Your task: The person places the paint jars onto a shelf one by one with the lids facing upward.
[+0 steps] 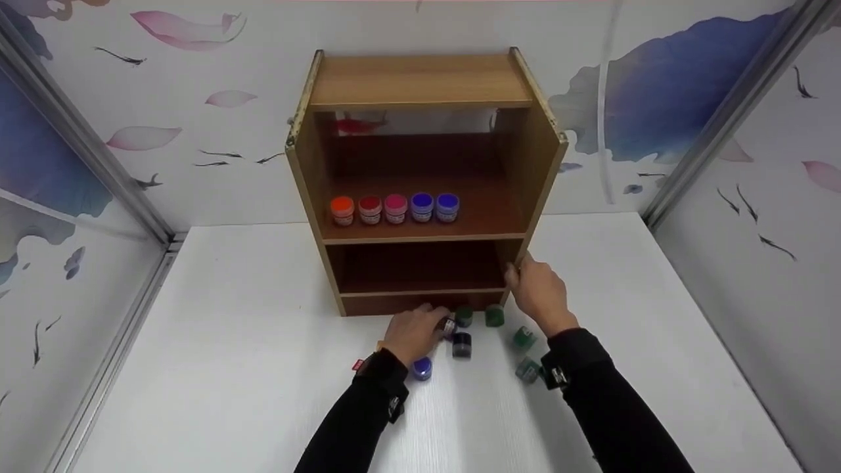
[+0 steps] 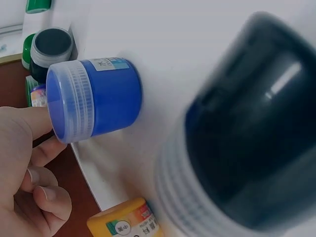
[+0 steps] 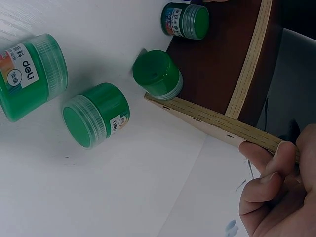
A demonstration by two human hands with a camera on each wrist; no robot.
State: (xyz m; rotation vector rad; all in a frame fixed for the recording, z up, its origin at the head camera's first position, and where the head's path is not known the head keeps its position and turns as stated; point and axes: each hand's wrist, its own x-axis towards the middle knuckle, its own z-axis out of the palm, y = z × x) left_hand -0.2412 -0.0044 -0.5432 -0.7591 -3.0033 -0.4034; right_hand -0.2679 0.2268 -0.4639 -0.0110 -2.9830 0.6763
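Observation:
In the head view a wooden shelf unit (image 1: 420,302) stands upright on the white table. At its right side panel, my right hand (image 1: 542,292) grips the front edge, thumb and fingers on either side (image 3: 284,190). By the unit's base, my left hand (image 1: 414,332) pinches a small paint jar (image 1: 448,326) with a purple part and a label (image 2: 38,96), mostly hidden by the fingers. A black jar (image 1: 462,345) and a blue jar (image 1: 422,368) lie close to this hand. A yellow jar (image 2: 126,219) shows below the blue one in the left wrist view.
Orange (image 1: 342,210), dark red (image 1: 370,210), pink (image 1: 395,209) and two blue jars (image 1: 434,207) stand in a row on the middle shelf. Several green jars (image 1: 523,337) are scattered before the unit and near the right forearm. Patterned walls (image 1: 755,217) enclose the table.

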